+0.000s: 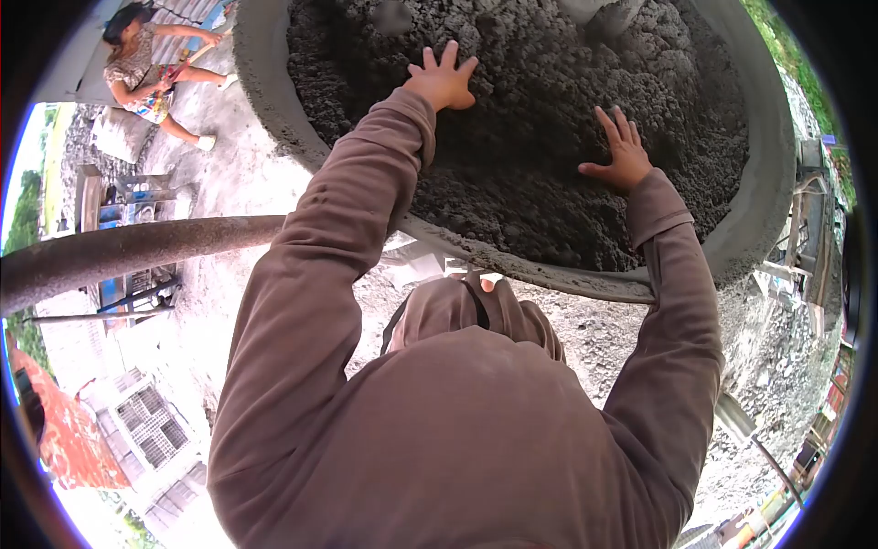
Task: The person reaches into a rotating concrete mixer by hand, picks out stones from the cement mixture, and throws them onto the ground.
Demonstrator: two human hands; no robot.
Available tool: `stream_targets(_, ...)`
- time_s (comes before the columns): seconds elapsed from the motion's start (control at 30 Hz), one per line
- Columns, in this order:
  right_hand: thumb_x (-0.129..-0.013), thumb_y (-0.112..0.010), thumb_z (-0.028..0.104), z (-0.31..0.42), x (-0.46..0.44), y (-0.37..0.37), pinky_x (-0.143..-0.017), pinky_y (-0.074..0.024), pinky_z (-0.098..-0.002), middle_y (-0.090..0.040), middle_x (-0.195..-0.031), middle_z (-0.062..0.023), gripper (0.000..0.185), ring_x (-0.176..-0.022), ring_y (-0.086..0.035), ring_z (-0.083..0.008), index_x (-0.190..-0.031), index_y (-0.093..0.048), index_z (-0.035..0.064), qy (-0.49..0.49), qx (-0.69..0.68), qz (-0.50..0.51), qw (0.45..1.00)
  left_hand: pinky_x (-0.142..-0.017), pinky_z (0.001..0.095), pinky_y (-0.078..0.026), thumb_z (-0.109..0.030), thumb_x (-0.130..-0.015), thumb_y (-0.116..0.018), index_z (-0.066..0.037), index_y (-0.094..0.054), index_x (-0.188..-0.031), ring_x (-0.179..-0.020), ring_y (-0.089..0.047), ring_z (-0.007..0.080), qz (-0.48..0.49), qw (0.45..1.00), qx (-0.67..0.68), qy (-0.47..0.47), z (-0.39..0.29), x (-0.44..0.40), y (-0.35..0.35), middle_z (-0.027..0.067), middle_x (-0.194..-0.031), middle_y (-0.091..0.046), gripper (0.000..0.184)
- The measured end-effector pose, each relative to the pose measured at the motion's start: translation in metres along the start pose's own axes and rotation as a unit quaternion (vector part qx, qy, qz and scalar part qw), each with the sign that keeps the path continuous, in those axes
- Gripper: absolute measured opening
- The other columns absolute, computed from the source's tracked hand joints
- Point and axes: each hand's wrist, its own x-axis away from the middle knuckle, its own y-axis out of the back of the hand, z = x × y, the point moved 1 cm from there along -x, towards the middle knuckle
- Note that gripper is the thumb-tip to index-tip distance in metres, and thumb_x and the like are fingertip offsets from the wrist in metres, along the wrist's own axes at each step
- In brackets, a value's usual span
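A large round pan (773, 174) with a grey crusted rim holds a dark grey, lumpy, wet-looking mix (530, 183). Over its upper middle, my left hand (443, 80) is spread with the fingers apart and nothing in it. My right hand (624, 154), also spread and empty, is over the right part of the mix. Whether either palm touches the mix I cannot tell. Both forearms, in brown sleeves, reach across the near rim.
A rusty pipe (137, 256) runs from the left edge toward the pan. At the upper left another person (137, 73) holds a long-handled tool. Grey blocks (151, 425) lie at lower left, beside an orange-red sheet (69, 425). Gravel (768, 366) covers the ground at right.
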Motion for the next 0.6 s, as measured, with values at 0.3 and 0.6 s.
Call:
stream_targets(0.3,-0.066,-0.079,0.057,0.073,0.011,0.026,-0.112,-0.0245,-0.0561,-0.009,-0.158,-0.0166,0.110,-0.140,-0.012,-0.0516,-0.152,-0.016,0.0299,0.174,-0.069,-0.102,0.977,-0.104,0.0477,-0.039,-0.037,-0.091,-0.046,-0.023,-0.036,-0.146,-0.132,-0.041,0.0358,0.221,0.957,0.062,-0.180,-0.046,0.058,0.066,0.0137,-0.149,-0.036,0.058)
stream_targets(0.6,-0.084,-0.067,0.041,0.201,0.026,0.016,-0.097,-0.0458,-0.0429,-0.055,-0.128,-0.0217,0.053,-0.113,-0.057,-0.0366,-0.124,-0.058,0.0058,0.236,-0.113,0.112,0.959,-0.100,0.0495,-0.042,-0.033,-0.085,-0.050,-0.014,-0.055,-0.131,-0.125,-0.048,0.0410,-0.180,0.971,0.153,0.038,0.078,-0.001,0.048,0.0183,-0.143,-0.043,0.050)
